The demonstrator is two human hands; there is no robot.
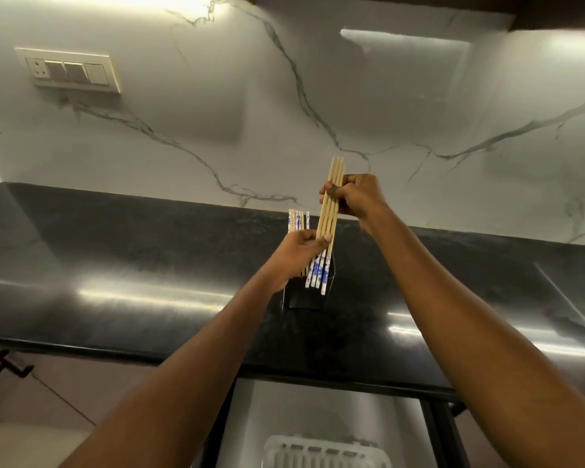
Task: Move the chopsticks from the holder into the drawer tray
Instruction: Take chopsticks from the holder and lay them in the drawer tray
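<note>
— Gripping four chopsticks (330,211) in the right hand (355,197), fingers curled round the plain wooden upper part, blue-and-white ends pointing down, just above the holder (304,302).

— And the left hand (301,255)?

— Wrapped round a second bunch (296,221), patterned tops poking up past the fingers, thumb stretched across and touching the first four. Lower ends hidden behind the hand, so cannot tell whether standing in the holder or clear of it.

— Holder where?

— Upright on the dark glossy surface (149,265), directly beneath both hands, in front of the marble wall (284,96).

— Drawer tray (321,454)?

— White and slotted, at the very bottom of the view, lying in the open drawer (318,407) below the surface's front edge, well apart from the hands.
</note>
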